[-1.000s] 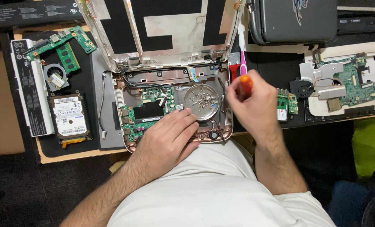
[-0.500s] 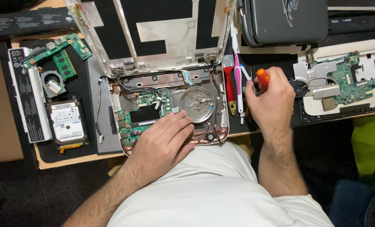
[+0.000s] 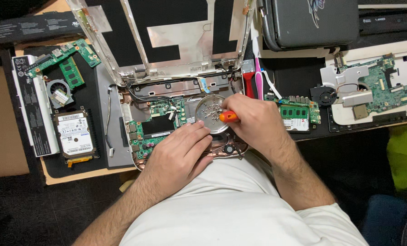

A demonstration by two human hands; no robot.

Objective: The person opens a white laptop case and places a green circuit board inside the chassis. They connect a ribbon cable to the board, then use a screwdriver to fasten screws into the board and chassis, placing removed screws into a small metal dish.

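**Hands over an opened laptop base**

We close our right hand (image 3: 253, 120) around an orange-handled screwdriver (image 3: 228, 116) above the round metal dish of small screws (image 3: 211, 113). Our left hand (image 3: 178, 152) lies flat, fingers loosely extended and empty, on the dismantled laptop base (image 3: 142, 136).

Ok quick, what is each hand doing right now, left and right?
Left hand: empty, resting palm-down on the open laptop base.
Right hand: closed on an orange-handled screwdriver.

Electronics repair workbench: opened laptop (image 3: 176, 91), loose circuit boards (image 3: 376, 86).
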